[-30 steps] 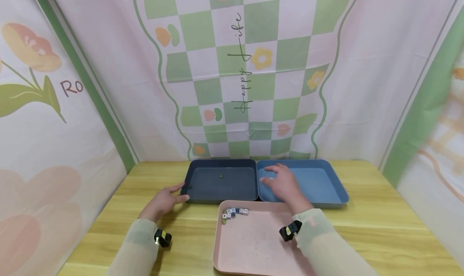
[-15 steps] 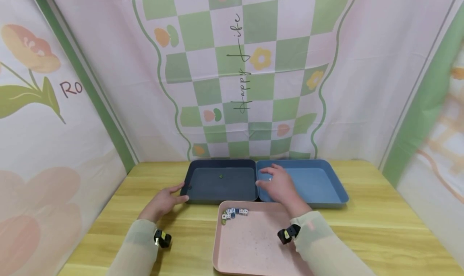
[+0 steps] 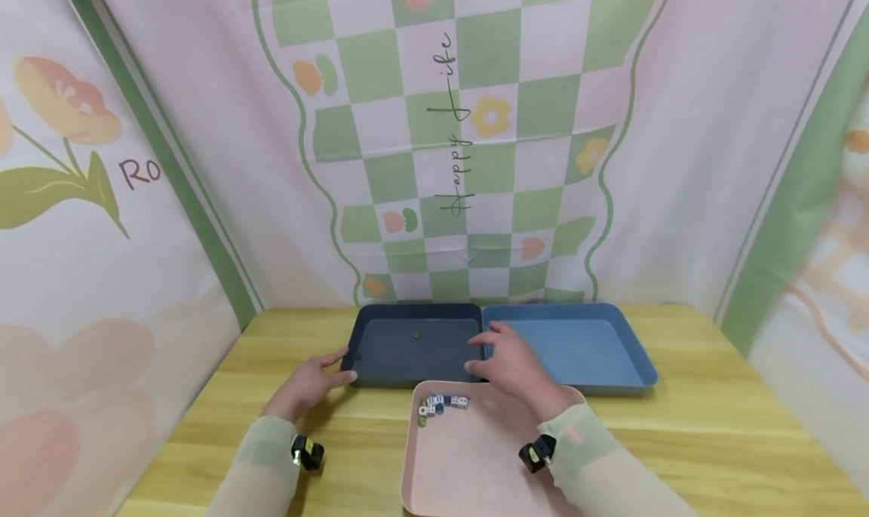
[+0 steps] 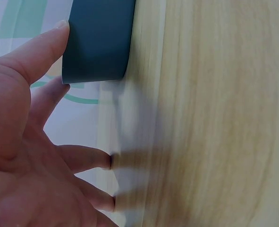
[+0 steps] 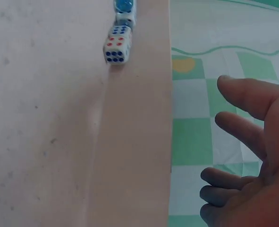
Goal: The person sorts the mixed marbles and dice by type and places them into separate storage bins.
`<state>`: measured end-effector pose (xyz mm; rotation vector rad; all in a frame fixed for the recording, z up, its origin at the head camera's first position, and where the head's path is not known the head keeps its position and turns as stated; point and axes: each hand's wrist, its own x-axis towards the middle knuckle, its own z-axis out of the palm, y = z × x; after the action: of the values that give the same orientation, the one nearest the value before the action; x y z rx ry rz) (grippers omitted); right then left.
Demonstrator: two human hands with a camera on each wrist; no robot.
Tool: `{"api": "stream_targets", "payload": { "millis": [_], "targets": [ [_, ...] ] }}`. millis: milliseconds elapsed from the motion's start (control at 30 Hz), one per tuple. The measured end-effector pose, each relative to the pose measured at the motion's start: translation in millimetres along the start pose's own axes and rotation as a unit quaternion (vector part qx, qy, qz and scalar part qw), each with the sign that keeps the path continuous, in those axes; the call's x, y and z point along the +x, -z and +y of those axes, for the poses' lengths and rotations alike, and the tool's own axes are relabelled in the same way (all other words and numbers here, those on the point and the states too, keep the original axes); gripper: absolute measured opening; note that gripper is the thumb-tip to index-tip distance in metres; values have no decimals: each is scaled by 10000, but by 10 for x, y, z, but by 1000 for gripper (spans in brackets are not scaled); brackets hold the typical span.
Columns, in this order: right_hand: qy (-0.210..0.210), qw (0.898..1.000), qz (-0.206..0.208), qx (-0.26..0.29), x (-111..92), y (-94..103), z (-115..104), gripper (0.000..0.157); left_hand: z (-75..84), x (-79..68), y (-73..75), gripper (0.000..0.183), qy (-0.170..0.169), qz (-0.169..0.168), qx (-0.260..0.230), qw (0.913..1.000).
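My left hand (image 3: pixel 305 383) is at the left end of a dark navy tray (image 3: pixel 441 360), its thumb and index fingertip at the rim, as the left wrist view shows. A small green piece (image 3: pixel 416 335) lies in that tray, and a dark one (image 3: pixel 358 356) sits by its left wall. My right hand (image 3: pixel 512 367), fingers apart and holding nothing visible, hovers where the navy tray meets a blue tray (image 3: pixel 591 351). Below it is a pink tray (image 3: pixel 482 456). White dice (image 5: pixel 118 46) and a shiny blue piece (image 5: pixel 124 5) line its far left corner.
All three trays stand on a wood-grain table (image 3: pixel 706 426). A green-and-white checked curtain (image 3: pixel 489 170) hangs right behind the table's far edge. My forearms reach in from the front, the right one across the pink tray.
My right hand has drawn left and toward me, from over the blue tray to the seam between trays. A small white thing seen near its fingers no longer shows. My left hand stays put.
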<state>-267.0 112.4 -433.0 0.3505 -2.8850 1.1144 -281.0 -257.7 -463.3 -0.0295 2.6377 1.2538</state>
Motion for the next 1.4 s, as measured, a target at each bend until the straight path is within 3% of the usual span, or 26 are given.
{"api": "stream_targets", "payload": {
  "millis": [167, 300, 667, 900, 1033, 1400],
  "targets": [
    [173, 9991, -314, -217, 7, -68, -44, 38, 7, 28, 14, 68, -56, 6, 31, 10000],
    [597, 9954, -654, -370, -5, -142, -93, 34, 23, 18, 18, 68, -52, 3, 22, 10000],
    [1843, 9718, -1406, -420, -48, -372, -195, 29, 49, 0, 16, 68, -25, -1, 11, 10000],
    [1806, 9672, -1676, -612, -86, -480, -230, 24, 18, 18, 9, 68, -2, -16, -47, 10000],
    [1989, 9629, -1667, -745, -86, -527, -235, 21, 20, 13, 10, 69, -7, -11, -60, 10000],
    [2169, 9541, -1842, -937, -104, -572, -296, 24, 30, -15, 6, 68, 40, -45, -91, 9999]
  ]
}}
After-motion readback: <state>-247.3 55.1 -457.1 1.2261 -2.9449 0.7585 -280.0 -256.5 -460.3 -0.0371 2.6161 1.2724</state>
